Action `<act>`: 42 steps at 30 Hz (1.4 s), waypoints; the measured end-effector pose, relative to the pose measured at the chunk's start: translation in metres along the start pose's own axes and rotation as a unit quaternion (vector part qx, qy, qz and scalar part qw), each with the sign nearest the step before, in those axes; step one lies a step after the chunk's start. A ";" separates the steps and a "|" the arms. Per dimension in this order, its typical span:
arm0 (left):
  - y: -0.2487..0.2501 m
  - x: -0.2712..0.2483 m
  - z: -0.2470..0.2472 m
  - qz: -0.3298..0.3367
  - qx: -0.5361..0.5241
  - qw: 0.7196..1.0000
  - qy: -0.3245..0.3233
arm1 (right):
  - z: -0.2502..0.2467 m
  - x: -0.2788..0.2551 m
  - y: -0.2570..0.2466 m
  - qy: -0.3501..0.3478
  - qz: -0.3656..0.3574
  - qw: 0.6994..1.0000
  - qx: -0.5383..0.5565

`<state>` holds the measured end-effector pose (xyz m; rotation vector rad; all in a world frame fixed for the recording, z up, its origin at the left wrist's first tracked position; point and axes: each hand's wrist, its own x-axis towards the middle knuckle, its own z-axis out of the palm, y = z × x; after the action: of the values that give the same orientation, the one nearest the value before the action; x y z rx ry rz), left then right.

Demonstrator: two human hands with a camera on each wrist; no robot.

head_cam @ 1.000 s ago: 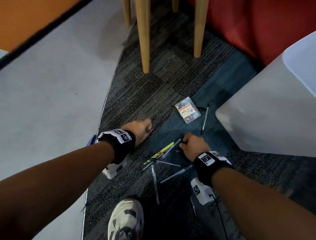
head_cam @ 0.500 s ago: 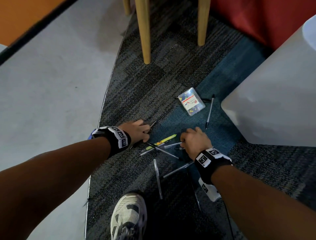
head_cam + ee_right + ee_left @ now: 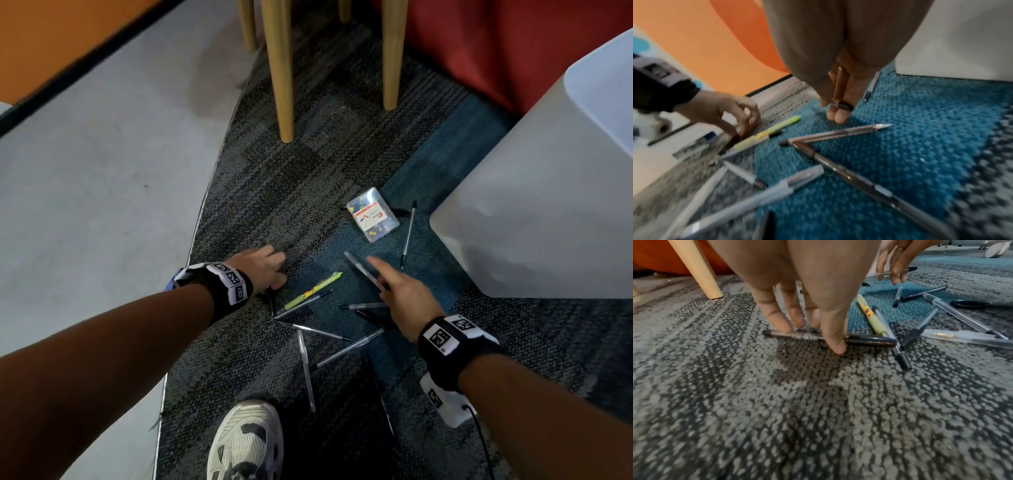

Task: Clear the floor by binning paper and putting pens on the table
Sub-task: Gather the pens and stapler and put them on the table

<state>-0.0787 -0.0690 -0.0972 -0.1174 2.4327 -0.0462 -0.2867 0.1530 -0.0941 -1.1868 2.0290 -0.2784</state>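
Observation:
Several pens lie scattered on the carpet, among them a yellow-green pen [image 3: 313,289] between my hands. My left hand [image 3: 263,270] is down at the carpet. In the left wrist view its thumb and fingers [image 3: 835,344] pinch a black pen [image 3: 807,336] that still lies on the floor. My right hand [image 3: 394,287] is raised a little above the pile and holds a clear pen [image 3: 363,270]. In the right wrist view this black-capped clear pen [image 3: 838,91] lies along the fingers under the thumb.
A white bin [image 3: 534,205] stands at the right. A clear box of pins [image 3: 372,214] and one more pen [image 3: 407,233] lie ahead of my right hand. Wooden chair legs [image 3: 281,68] stand farther ahead. My shoe [image 3: 246,442] is near the bottom edge.
My right hand has come up off the pen pile with a clear pen and moved forward. My left hand has stayed at the carpet and closed round the black pen.

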 end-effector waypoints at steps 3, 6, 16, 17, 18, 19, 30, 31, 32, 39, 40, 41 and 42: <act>-0.005 -0.004 0.002 0.008 -0.019 0.999 -0.033 | -0.004 -0.001 -0.003 0.055 -0.017 0.993 0.100; -0.014 -0.009 -0.005 0.000 -0.091 0.995 -0.036 | -0.019 0.003 -0.024 0.104 -0.041 0.979 0.169; -0.049 -0.071 -0.210 -0.020 -0.359 0.854 0.377 | -0.185 0.022 -0.150 0.321 -0.194 0.882 0.286; -0.053 -0.082 -0.239 -0.026 -0.361 0.839 0.406 | -0.206 0.022 -0.164 0.340 -0.203 0.868 0.300; -0.058 -0.094 -0.267 -0.032 -0.364 0.824 0.433 | -0.227 0.020 -0.177 0.361 -0.213 0.854 0.308; -0.063 -0.105 -0.294 -0.035 -0.368 0.807 0.460 | -0.250 0.017 -0.190 0.384 -0.224 0.840 0.310; -0.153 -0.158 -0.502 -0.093 -0.386 0.612 0.683 | -0.451 0.037 -0.290 0.552 -0.248 0.714 0.354; -0.159 -0.154 -0.508 -0.100 -0.392 0.596 0.693 | -0.455 0.042 -0.294 0.557 -0.236 0.717 0.346; -0.163 -0.150 -0.510 -0.107 -0.396 0.588 0.698 | -0.455 0.044 -0.298 0.560 -0.223 0.727 0.329; -0.171 -0.122 -0.510 -0.156 -0.377 0.636 0.655 | -0.445 0.074 -0.296 0.500 -0.059 0.862 0.050; -0.172 -0.120 -0.511 -0.161 -0.375 0.641 0.650 | -0.447 0.077 -0.296 0.495 -0.043 0.867 0.027; -0.172 -0.119 -0.512 -0.166 -0.375 0.646 0.644 | -0.448 0.079 -0.297 0.490 -0.032 0.871 0.003; -0.173 -0.118 -0.512 -0.171 -0.377 0.651 0.637 | -0.450 0.080 -0.298 0.487 -0.020 0.873 -0.021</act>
<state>-0.3093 -0.2288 0.3796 -1.3227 3.5557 1.0894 -0.4300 -0.1552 0.3330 -1.2362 2.8582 -1.0260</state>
